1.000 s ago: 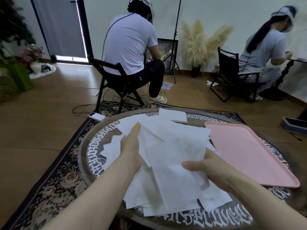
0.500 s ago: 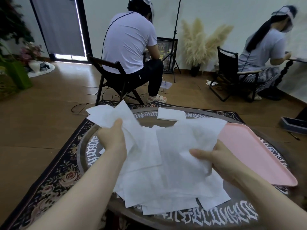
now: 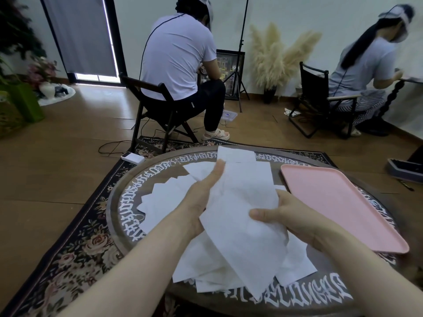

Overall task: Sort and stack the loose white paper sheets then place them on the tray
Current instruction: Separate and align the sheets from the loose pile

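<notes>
Wooden floor (image 3: 57, 156), floral rug (image 3: 75, 248), white wall (image 3: 286, 12), folding chair (image 3: 158, 110).

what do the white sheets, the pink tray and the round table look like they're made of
White sheets: thin, soft, matte paper, maybe tissue-like; they crease and droop where both hands hold them.
Pink tray: likely moulded plastic, smooth satin surface, rounded corners and raised rim.
Round table: apparently dark wood, with white painted or printed lettering around the edge.

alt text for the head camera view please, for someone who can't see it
Both hands, left and right, hold a bunch of white paper sheets over a round table, with more sheets beneath. An empty pink tray lies to the right; two people sit behind.
</notes>
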